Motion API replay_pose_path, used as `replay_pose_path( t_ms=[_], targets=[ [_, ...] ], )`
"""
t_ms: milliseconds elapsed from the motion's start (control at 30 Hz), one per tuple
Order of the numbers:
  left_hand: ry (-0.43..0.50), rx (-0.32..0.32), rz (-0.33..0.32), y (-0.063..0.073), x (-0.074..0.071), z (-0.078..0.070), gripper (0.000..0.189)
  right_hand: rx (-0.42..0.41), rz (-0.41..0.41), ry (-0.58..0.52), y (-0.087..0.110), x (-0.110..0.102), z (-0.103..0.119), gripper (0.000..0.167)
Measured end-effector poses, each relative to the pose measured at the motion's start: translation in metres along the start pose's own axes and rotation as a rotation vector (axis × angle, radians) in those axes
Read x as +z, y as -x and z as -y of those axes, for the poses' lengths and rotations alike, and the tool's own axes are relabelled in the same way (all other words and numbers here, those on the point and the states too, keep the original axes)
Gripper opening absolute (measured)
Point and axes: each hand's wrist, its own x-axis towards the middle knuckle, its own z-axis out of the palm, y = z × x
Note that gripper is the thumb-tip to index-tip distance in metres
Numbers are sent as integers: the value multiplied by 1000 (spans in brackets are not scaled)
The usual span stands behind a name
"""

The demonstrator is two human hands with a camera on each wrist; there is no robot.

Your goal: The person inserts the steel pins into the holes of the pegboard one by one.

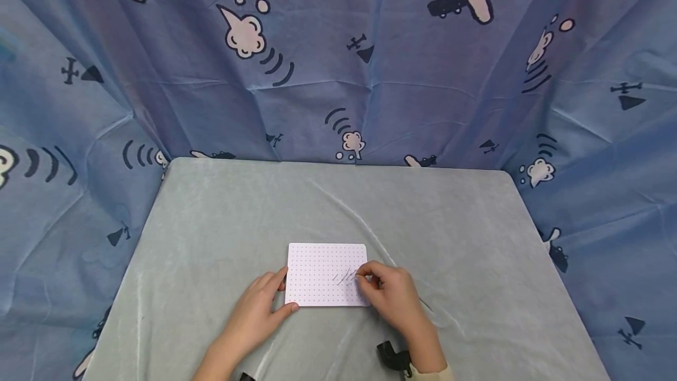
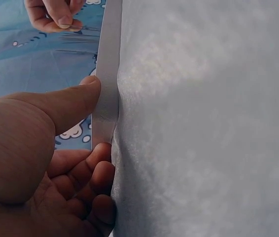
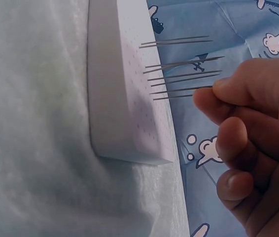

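A white block [image 1: 312,275] with a grid of small holes lies on the table in front of me. Several thin metal pins [image 3: 184,76] stand upright in holes towards its right side. My right hand [image 1: 394,296] is over the block's right edge, thumb and index finger pinching the upper end of one pin [image 3: 179,91]; its lower end meets the block's holed face. The other fingers of that hand are loosely bent. My left hand [image 1: 254,310] steadies the block at its left end, with thumb [image 2: 83,98] on the near side and fingertips [image 2: 102,153] against the left edge.
Grey cloth [image 1: 222,210] with creases covers the table. Blue printed curtain [image 1: 317,75] hangs behind it and on both sides. A thin dark strand [image 1: 425,304] shows beside the right wrist, and a black wrist device [image 1: 394,357] sits below that hand.
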Motion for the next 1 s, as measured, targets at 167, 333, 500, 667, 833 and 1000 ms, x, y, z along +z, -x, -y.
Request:
replay_pose_path(
  t_ms=[167,333,500,667,833,1000],
  targets=[
    [1,0,2,0,0,1,79,-8,15,6,1,2,-1,19],
    [1,5,-3,1,-1,0,79,-10,18,19,1,3,-1,19],
    [-4,6,3,1,-1,0,79,-23,18,31,0,4,-1,20],
    [-4,-6,10,0,-1,-1,79,-23,17,39,1,4,-2,21],
    [-6,-9,13,-1,-1,-2,79,-12,19,49,1,5,-3,23],
    [-5,-14,12,0,-1,-2,79,-21,8,43,1,6,-4,25]
  ],
)
